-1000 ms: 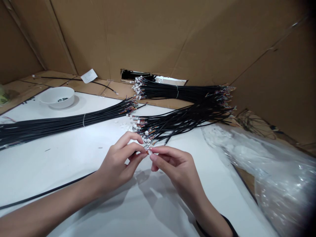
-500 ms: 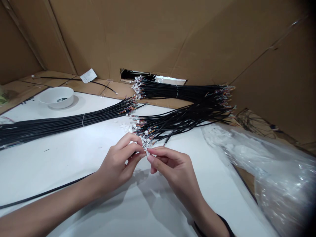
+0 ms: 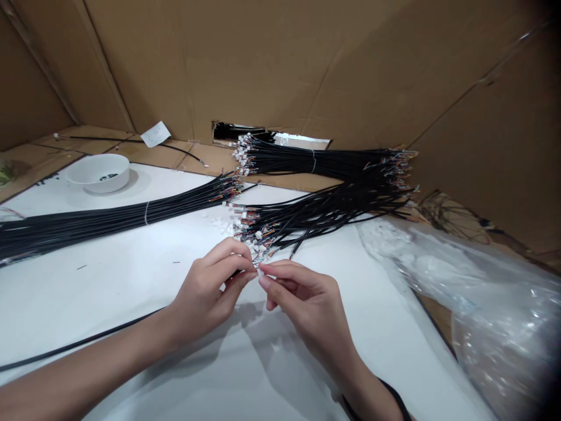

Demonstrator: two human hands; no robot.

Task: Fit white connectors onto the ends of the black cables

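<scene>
My left hand (image 3: 214, 285) is closed in a pinch on the end of a black cable (image 3: 83, 341), whose length runs out to the left under my forearm. Fingertip to fingertip with it, my right hand (image 3: 302, 298) pinches a small white connector (image 3: 260, 272). Thin wires appear between the two hands, but my fingers hide most of them. Just beyond my fingertips lies a loose pile of black cables (image 3: 315, 213) with white connectors and coloured wires at their near ends. Several loose white connectors (image 3: 221, 224) are scattered left of that pile.
A tied bundle of black cables (image 3: 87, 220) stretches across the left, and another tied bundle (image 3: 302, 158) lies at the back. A white bowl (image 3: 99, 181) holds small dark pieces. Clear plastic bags (image 3: 482, 298) cover the right side. Cardboard walls (image 3: 280, 64) enclose the white table (image 3: 131, 280).
Both hands keep nearly the same pinch and place, with only slight finger movement at the connector. The whole view has shifted a little.
</scene>
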